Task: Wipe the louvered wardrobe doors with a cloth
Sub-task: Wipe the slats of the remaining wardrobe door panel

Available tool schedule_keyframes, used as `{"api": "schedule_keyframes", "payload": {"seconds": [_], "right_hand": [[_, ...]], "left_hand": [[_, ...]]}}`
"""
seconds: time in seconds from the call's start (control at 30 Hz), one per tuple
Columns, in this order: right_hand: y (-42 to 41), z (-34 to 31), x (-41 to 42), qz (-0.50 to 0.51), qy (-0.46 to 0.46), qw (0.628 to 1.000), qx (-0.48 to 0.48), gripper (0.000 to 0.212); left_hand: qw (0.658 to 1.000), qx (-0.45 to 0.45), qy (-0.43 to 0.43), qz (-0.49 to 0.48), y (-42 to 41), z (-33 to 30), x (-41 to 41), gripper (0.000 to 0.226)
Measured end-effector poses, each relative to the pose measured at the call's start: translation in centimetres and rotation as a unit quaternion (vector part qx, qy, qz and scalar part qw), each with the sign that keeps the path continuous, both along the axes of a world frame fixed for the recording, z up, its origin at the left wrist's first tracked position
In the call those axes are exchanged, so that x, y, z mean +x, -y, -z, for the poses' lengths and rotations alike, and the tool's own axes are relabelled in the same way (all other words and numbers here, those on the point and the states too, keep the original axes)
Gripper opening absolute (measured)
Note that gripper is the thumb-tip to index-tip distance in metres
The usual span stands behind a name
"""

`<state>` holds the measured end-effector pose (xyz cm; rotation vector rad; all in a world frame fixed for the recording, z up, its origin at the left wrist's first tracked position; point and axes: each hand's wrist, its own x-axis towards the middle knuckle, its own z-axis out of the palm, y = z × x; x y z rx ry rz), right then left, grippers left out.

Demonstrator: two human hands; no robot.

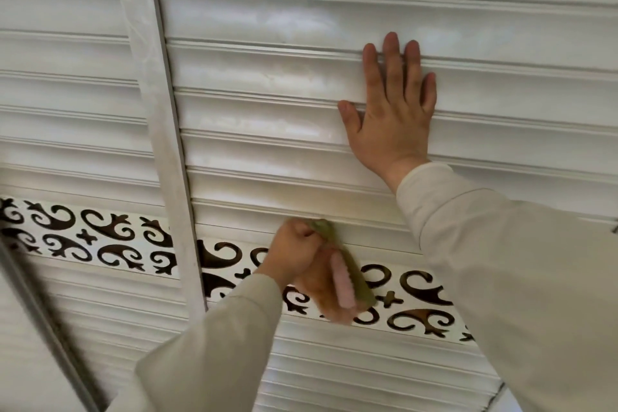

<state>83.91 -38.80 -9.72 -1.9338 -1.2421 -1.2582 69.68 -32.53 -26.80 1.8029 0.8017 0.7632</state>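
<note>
White louvered wardrobe doors [267, 104] fill the view, with wide horizontal slats. My left hand [294, 249] is closed in a fist around a green, pink and orange cloth [341, 274]. The cloth is pressed against a low slat just above the patterned band and hangs down over it. My right hand [391, 107] lies flat on the slats higher up and to the right, fingers spread, holding nothing. Both arms wear pale beige sleeves.
A decorative band [100, 237] of dark scroll cut-outs on white runs across both doors below the wide slats. A vertical white door stile [157, 110] separates the left door from the right. Narrower slats [334, 375] continue beneath the band.
</note>
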Motion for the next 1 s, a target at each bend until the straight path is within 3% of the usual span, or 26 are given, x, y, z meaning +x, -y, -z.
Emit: {"api": "schedule_keyframes", "payload": {"seconds": [0.13,0.23,0.3,0.4,0.47,0.57,0.63,0.7,0.77,0.9,1.0], "right_hand": [[0.1,-0.1,-0.2,-0.005,-0.006,1.0,-0.007,0.074],[0.2,-0.1,-0.3,-0.007,-0.008,1.0,-0.003,0.074],[0.1,-0.1,-0.2,-0.009,-0.009,1.0,-0.004,0.075],[0.0,-0.2,-0.2,-0.009,-0.011,1.0,-0.005,0.075],[-0.1,-0.2,-0.3,-0.009,-0.018,1.0,-0.011,0.075],[-0.2,-0.2,-0.2,-0.003,-0.018,1.0,-0.015,0.075],[-0.2,-0.2,0.1,0.002,-0.017,0.999,-0.03,0.076],[-0.3,-0.3,-0.1,-0.001,-0.021,0.999,-0.034,0.076],[-0.1,-0.2,-0.2,0.0,-0.021,0.999,-0.03,0.076],[0.2,0.0,-0.1,0.0,-0.021,0.999,-0.028,0.075],[0.1,-0.2,0.1,-0.001,-0.017,1.0,-0.024,0.075]], "left_hand": [[0.981,-0.13,0.083,-0.12,-3.5,0.5,-5.3,0.018],[0.96,-0.169,0.146,-0.172,-5.8,-0.4,-8.1,0.018],[0.923,-0.196,0.249,-0.217,-6.6,-2.2,-9.2,0.02],[0.838,-0.271,0.406,-0.244,-7.5,-5.1,-9.3,0.016],[0.836,-0.291,0.428,-0.185,-6.4,-6.5,-8.5,0.011],[0.918,-0.236,0.313,-0.054,-2.5,-8.5,-5.5,0.008],[0.954,-0.181,0.233,0.048,0.4,-9.1,-1.7,0.007],[0.989,-0.009,0.083,0.121,2.6,-9.1,1.9,0.011],[0.979,0.126,-0.047,0.151,4.5,-8.5,4.6,0.022],[0.962,0.192,-0.101,0.164,7.0,-8.2,6.5,0.022],[0.986,0.141,-0.011,0.094,4.6,-7.9,4.5,0.021]]}}
